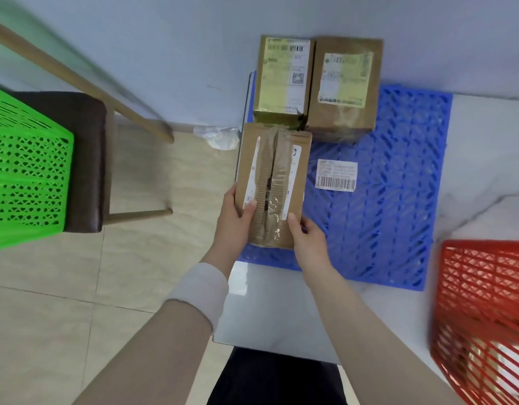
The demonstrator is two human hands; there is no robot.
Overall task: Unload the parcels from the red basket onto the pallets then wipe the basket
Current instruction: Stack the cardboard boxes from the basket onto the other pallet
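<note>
Both hands, left hand (238,213) and right hand (306,236), grip the long parcel (271,185) at its near end, pointing up the frame over the blue pallet (398,200).

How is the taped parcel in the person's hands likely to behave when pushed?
Probably stiff: the taped parcel keeps flat faces between left hand and right hand. Boxy, so likely slides rather than rolls. Glossy tape may be slippery.
</note>
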